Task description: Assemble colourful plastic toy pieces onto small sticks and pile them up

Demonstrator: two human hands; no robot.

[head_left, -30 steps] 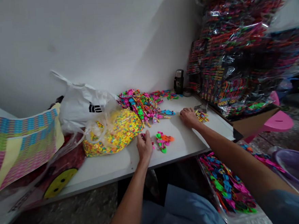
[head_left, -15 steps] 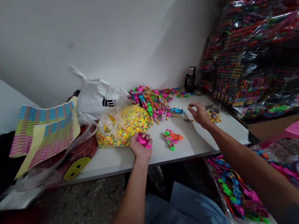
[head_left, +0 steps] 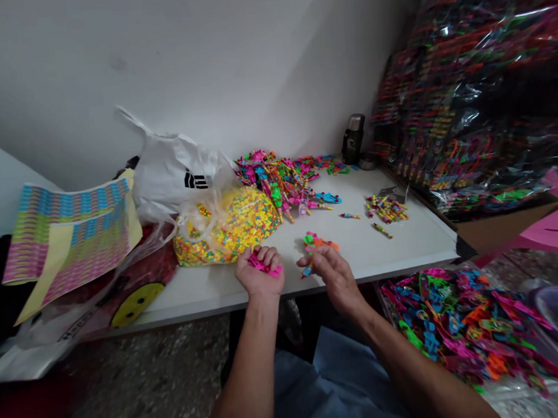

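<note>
My left hand (head_left: 259,275) is palm up near the table's front edge, fingers curled over pink plastic pieces (head_left: 266,265). To its right my right hand (head_left: 334,275) pinches a small crayon-shaped stick (head_left: 307,271) with yellow, blue and red on it. Just behind that hand, partly covered by it, lie green and orange plastic pieces (head_left: 327,244). Farther right is a small heap of similar crayon-shaped sticks (head_left: 388,209), with one loose stick (head_left: 382,230) in front and another (head_left: 350,216) to the left.
A clear bag of yellow beads (head_left: 233,231) and a white plastic bag (head_left: 176,171) stand left. Colourful plastic toys (head_left: 287,183) are heaped at the back, near a flask (head_left: 353,140). A full bin of toys (head_left: 464,330) is low right, under stacked packs (head_left: 467,106).
My right hand has come back from the stick heap toward my left hand, carrying a crayon-shaped stick. My left hand still holds the pink pieces. The view has shifted slightly.
</note>
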